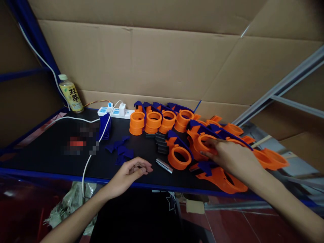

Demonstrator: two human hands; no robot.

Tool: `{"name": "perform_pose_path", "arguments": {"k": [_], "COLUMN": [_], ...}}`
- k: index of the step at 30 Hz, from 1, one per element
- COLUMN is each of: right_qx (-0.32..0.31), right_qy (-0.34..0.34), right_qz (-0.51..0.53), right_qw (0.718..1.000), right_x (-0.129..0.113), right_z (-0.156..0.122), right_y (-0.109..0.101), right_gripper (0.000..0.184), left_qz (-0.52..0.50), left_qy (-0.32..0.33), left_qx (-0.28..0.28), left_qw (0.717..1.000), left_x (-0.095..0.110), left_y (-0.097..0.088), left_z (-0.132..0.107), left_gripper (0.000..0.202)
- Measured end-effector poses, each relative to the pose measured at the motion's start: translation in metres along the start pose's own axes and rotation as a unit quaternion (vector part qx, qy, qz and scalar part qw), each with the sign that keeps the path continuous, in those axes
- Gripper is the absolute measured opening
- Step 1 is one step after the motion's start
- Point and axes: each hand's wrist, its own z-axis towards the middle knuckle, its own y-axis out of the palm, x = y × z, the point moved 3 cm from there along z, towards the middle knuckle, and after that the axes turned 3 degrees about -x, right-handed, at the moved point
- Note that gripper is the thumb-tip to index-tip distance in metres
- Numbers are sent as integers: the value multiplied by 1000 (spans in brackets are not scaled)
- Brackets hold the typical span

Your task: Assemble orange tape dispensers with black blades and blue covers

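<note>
My right hand point(222, 152) reaches into the group of orange and blue tape dispensers, its fingers gripping the orange ring of one tape dispenser point(202, 139). My left hand point(135, 169) hovers near the table's front edge, fingers loosely curled and holding nothing. Just right of it lies a shiny metal piece point(164, 165). A separate tape dispenser point(179, 158) stands between the two hands. Below my right hand another orange frame point(225, 182) lies flat, with a small blue part point(205, 167) by it. Loose blue pieces point(121, 148) are scattered beyond my left hand.
A row of assembled dispensers point(153, 122) stands at the back beside a white power strip point(128, 114). Black pieces point(161, 143) lie in front. A white cable point(95, 148) crosses the black table point(50, 148). A drink bottle point(71, 94) stands at the back left; cardboard point(141, 57) walls the rear.
</note>
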Motion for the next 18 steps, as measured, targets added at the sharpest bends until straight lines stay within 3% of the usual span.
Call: {"name": "perform_pose_path", "arguments": {"k": [6, 14, 18], "right_qx": [-7, 88, 144], "right_qy": [1, -39, -86], "right_qz": [-44, 13, 39], "right_qw": [999, 995, 985], "right_x": [-9, -21, -43], "right_z": [-4, -10, -30], "right_y": [-4, -12, -18], "right_gripper": [25, 32, 45], "left_qz": [-2, 5, 6], "left_qy": [-4, -12, -13], "left_qx": [1, 1, 1], "left_qw": [1000, 1000, 1000], "left_x": [1, 2, 0], "left_y": [0, 0, 0], "left_z": [1, 0, 0], "left_gripper": [27, 28, 29]}}
